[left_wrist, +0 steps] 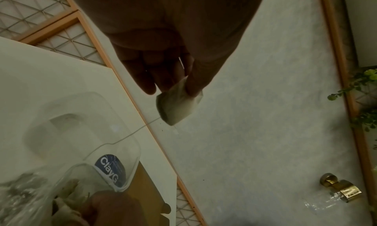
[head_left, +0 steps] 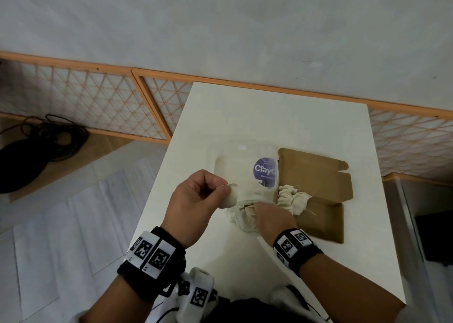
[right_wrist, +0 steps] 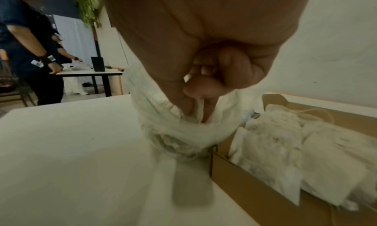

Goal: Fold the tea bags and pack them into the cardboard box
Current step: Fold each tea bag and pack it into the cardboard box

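Note:
My left hand [head_left: 224, 188] is raised over the white table [head_left: 269, 117] and pinches a small folded white tea bag [head_left: 230, 196] between thumb and fingers. In the left wrist view the tea bag [left_wrist: 178, 105] trails a thin string down toward the clear plastic container [left_wrist: 114, 148]. My right hand [head_left: 259, 208] reaches into the near end of the clear container [head_left: 242, 224], and its curled fingers [right_wrist: 204, 87] pinch white tea bag material [right_wrist: 183, 132]. The open cardboard box [head_left: 318, 188] lies to the right and holds a heap of folded tea bags [head_left: 293, 197].
The container's clear far half [head_left: 235, 156] carries a purple round label [head_left: 266, 173]. Wooden lattice panels [head_left: 98, 97] line the wall behind the table. Black cables [head_left: 49, 136] lie on the floor at left. Another person [right_wrist: 30, 43] stands at a far table.

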A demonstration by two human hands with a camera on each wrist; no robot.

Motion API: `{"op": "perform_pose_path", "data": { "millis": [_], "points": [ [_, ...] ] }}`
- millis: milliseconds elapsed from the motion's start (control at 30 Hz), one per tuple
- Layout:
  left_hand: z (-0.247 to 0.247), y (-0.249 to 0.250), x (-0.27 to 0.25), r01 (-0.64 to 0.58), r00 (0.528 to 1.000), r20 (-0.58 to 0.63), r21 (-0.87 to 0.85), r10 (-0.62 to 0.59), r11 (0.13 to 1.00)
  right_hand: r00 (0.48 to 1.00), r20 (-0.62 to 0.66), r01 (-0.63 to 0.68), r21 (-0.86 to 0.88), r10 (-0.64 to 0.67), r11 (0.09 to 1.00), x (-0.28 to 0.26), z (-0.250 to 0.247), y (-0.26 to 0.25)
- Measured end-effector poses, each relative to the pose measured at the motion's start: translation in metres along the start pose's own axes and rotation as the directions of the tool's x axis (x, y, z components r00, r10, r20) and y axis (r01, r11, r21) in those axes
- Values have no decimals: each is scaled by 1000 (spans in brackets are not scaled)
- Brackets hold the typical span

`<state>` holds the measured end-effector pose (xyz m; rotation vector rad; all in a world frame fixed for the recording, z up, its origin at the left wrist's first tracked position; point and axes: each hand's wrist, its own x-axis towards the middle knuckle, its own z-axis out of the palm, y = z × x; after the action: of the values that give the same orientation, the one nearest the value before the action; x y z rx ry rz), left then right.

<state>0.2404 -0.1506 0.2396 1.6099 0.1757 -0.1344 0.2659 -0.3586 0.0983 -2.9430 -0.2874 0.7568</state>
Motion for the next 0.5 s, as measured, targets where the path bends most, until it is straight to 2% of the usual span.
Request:
{"op": "perform_pose_path", "data": {
  "millis": [167, 333, 500],
  "points": [
    [0, -1, 6, 0, 1000, 1, 13, 0, 1000, 998, -37, -52, 182, 60, 982, -12, -10, 16],
    [7, -4, 11, 37, 999, 24, 8, -37, 999, 994, -85, -38, 365, 74, 930, -38, -35, 28],
    [14, -9, 12, 48, 996, 65, 90, -54, 995, 994, -67, -32, 584, 88, 811, -51, -48, 35]
  ]
}}
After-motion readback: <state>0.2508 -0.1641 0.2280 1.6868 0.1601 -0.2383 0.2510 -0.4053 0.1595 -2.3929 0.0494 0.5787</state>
